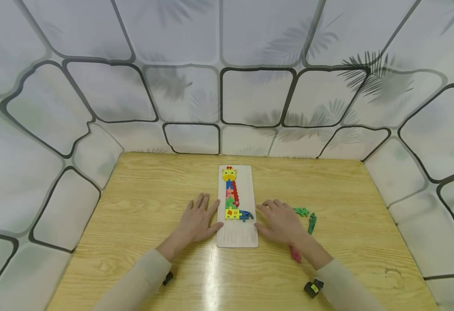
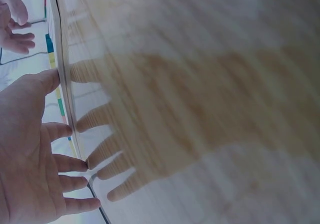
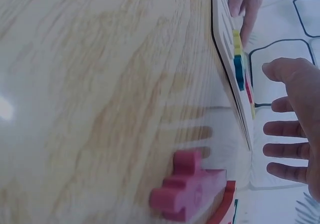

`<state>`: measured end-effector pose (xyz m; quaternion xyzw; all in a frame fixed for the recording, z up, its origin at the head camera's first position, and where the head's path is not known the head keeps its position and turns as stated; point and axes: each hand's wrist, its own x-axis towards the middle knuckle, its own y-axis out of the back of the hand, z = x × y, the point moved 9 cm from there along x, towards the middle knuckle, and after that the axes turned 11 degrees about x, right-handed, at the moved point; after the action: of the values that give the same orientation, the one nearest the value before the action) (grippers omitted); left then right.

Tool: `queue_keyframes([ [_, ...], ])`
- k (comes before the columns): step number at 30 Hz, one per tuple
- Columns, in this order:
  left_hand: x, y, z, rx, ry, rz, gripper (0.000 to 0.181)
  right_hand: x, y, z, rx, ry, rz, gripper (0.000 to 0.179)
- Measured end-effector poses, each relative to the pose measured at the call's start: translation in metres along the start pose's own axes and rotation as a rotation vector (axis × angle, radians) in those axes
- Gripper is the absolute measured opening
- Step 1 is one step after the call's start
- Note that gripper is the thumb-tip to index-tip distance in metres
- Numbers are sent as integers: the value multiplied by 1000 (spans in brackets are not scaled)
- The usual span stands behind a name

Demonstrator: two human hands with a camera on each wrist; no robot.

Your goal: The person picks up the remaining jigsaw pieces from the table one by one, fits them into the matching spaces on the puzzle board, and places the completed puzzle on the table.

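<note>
A pale wooden board (image 1: 236, 235) lies lengthwise on the table, bearing a partly assembled giraffe puzzle. Its yellow giraffe head (image 1: 229, 174) is at the far end, above a neck of blue, pink and green pieces with a red mane piece (image 1: 235, 193) alongside. Lower down, a yellow piece (image 1: 232, 214) joins a blue piece (image 1: 246, 215). My left hand (image 1: 198, 219) rests at the board's left edge, fingers spread and straight, thumb at the edge. On the other side, my right hand (image 1: 279, 220) has its fingers extended, tips close to the right edge, holding nothing.
Right of the board lie loose puzzle pieces: a green piece (image 1: 301, 211), a dark green piece (image 1: 312, 223) and a pink piece (image 3: 187, 189), with a red piece (image 3: 224, 204) beside the pink one. The wooden table (image 1: 153, 185) meets patterned walls at the back and sides.
</note>
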<state>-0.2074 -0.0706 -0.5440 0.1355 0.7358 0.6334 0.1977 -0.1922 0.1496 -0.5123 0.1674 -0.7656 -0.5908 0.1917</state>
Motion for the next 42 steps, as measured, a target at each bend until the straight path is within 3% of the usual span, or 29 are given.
queue_keyframes([
  [12,0,1,1,11,1,-14,79,-14,16,4,-59,36,59,55],
  [23,-2,2,1,11,-3,3,79,-36,21,10,-35,-4,72,55],
  [34,-1,1,1,12,1,-5,79,-58,26,15,-49,37,133,52],
  [42,0,-1,1,27,-2,-9,80,-70,23,20,-47,-8,96,52],
])
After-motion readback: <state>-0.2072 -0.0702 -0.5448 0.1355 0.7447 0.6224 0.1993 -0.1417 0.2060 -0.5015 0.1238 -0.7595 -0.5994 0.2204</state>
